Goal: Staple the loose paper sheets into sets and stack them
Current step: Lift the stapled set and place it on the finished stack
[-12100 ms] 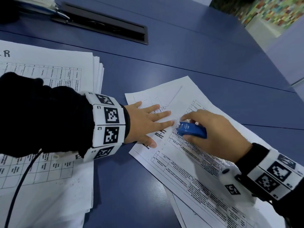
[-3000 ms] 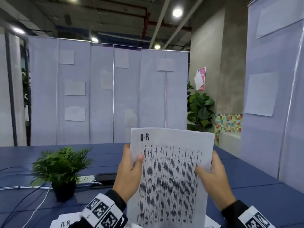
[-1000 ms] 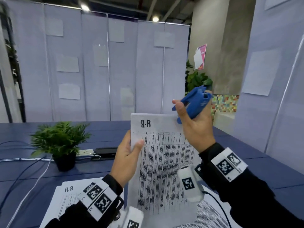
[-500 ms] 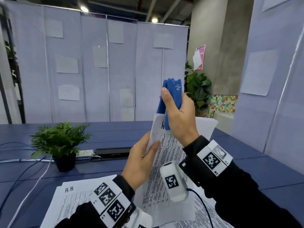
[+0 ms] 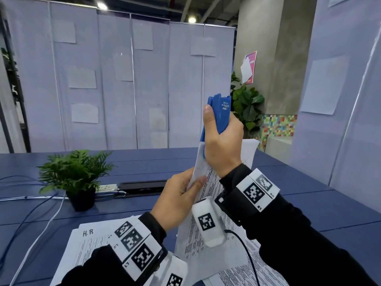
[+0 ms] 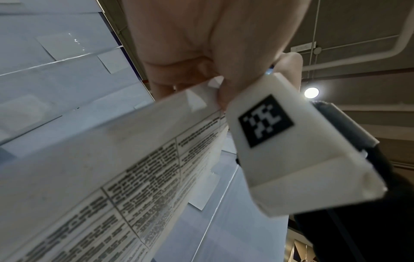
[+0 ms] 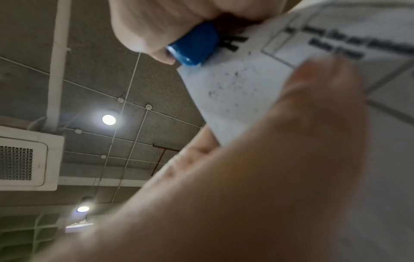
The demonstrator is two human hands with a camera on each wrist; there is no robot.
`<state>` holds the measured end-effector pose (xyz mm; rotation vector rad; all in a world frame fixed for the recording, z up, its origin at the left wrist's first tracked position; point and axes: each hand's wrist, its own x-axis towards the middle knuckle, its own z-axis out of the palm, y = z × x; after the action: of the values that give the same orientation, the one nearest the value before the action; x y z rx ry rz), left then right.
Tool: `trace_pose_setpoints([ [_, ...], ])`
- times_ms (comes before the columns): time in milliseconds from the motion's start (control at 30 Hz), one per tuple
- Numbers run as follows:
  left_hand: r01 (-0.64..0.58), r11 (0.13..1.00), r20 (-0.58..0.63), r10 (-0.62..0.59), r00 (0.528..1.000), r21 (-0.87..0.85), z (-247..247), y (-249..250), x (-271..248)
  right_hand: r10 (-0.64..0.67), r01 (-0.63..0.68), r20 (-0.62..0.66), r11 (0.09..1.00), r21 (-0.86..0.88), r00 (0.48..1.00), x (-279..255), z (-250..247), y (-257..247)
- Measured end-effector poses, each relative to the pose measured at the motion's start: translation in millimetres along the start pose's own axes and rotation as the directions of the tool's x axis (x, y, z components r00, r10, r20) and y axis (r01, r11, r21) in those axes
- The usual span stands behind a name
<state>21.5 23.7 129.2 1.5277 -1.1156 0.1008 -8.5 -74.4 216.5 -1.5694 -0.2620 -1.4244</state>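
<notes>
A set of printed paper sheets (image 5: 208, 230) is held upright above the blue table. My left hand (image 5: 181, 197) pinches its left edge, thumb on the front. My right hand (image 5: 222, 141) grips a blue stapler (image 5: 221, 114) pointing down, its mouth over the top left corner of the sheets. In the right wrist view the stapler (image 7: 195, 44) sits on the paper corner (image 7: 235, 85) beside the heading. In the left wrist view the sheets (image 6: 112, 168) run under my left hand's fingers (image 6: 179, 53). More printed sheets (image 5: 90, 242) lie on the table below.
A small potted plant (image 5: 76, 174) stands on the blue table (image 5: 309, 203) at the left, with a power strip (image 5: 107, 187), a black cable slot (image 5: 142, 185) and cables (image 5: 31, 219) behind it. White partition panels (image 5: 123, 83) surround the table.
The right hand has brought the stapler from beside the sheets down onto their top left corner. The left hand has kept its hold on the left edge. The view has shifted slightly.
</notes>
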Motion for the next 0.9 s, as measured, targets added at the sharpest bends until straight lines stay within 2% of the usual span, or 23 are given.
trace_pose_setpoints([
  [133, 0.028, 1.0, -0.001, -0.028, 1.0, -0.008, -0.5, -2.0, 0.3, -0.008, 0.011, 0.066, 0.999, -0.044, 0.998, -0.5, -2.0, 1.8],
  [200, 0.04, 0.999, -0.021, -0.04, 0.999, -0.025, -0.4, -1.7, 1.7, 0.005, -0.005, 0.085, 1.0, -0.006, 0.996, 0.8, -6.6, 1.2],
  [333, 0.046, 0.993, -0.063, -0.053, 0.997, -0.106, -1.2, -2.0, 3.2, 0.078, -0.073, -0.026, 0.986, 0.152, 0.997, 9.2, -33.5, 10.9],
  [400, 0.057, 0.988, -0.074, -0.068, 0.995, -0.142, -2.4, -2.5, 3.4, 0.109, -0.092, -0.112, 0.985, 0.147, 0.988, 11.9, -55.4, 20.6],
  [533, 0.062, 0.982, -0.118, -0.084, 0.989, -0.177, -3.4, -5.5, 4.6, 0.027, -0.042, -0.164, 0.995, -0.086, 0.986, -0.6, -108.6, 52.2],
  [633, 0.074, 0.979, -0.169, -0.107, 0.98, -0.192, -3.6, -9.6, 4.9, -0.05, -0.012, -0.17, 0.939, -0.344, 0.984, -22.5, -151.8, 82.9],
  [700, 0.089, 0.973, -0.211, -0.135, 0.968, -0.211, -4.8, -11.9, 5.4, 0.044, -0.122, -0.169, 0.864, -0.489, 0.985, -38.2, -179.4, 107.0],
  [733, 0.095, 0.973, -0.231, -0.144, 0.962, -0.212, -5.2, -12.2, 5.9, 0.15, -0.205, -0.141, 0.794, -0.573, 0.978, -45.5, -192.2, 118.9],
  [767, 0.1, 0.972, -0.245, -0.151, 0.958, -0.212, -5.6, -12.5, 6.7, 0.294, -0.279, -0.095, 0.681, -0.677, 0.951, -53.5, -203.2, 129.9],
  [800, 0.104, 0.971, -0.252, -0.158, 0.955, -0.216, -5.6, -12.4, 7.3, 0.449, -0.303, -0.04, 0.533, -0.79, 0.892, -62.3, -211.3, 138.5],
  [833, 0.108, 0.969, -0.254, -0.165, 0.953, -0.222, -5.4, -12.4, 7.9, 0.591, -0.256, 0.024, 0.385, -0.887, 0.807, -71.8, -216.7, 146.2],
  [867, 0.112, 0.967, -0.253, -0.17, 0.953, -0.227, -4.6, -12.0, 8.3, 0.704, -0.162, 0.086, 0.278, -0.947, 0.705, -81.2, -219.6, 152.1],
  [900, 0.117, 0.967, -0.252, -0.174, 0.952, -0.228, -3.7, -11.6, 8.3, 0.787, -0.06, 0.132, 0.21, -0.976, 0.603, -90.2, -219.9, 156.0],
])
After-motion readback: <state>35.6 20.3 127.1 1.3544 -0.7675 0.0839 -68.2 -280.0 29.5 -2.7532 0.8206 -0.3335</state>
